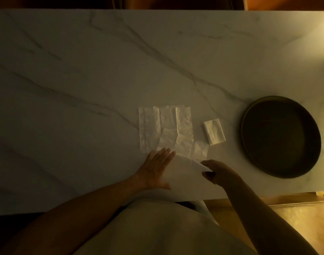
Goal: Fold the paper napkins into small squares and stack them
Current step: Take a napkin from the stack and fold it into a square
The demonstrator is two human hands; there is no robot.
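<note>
A white paper napkin [185, 172] lies near the table's front edge, partly folded over. My left hand [155, 168] presses flat on its left side with straight fingers. My right hand [218, 172] pinches the napkin's lifted right corner. Just beyond them lies a loose pile of several unfolded, creased napkins [165, 126]. To the right of that pile sits a small folded napkin square [214, 131], apart from both hands.
The white marble table [84, 70] spans the view. A round dark tray [280, 137] stands at the right, close to the folded square. The table's front edge runs just below my hands, with a wooden floor [295, 218] at the lower right.
</note>
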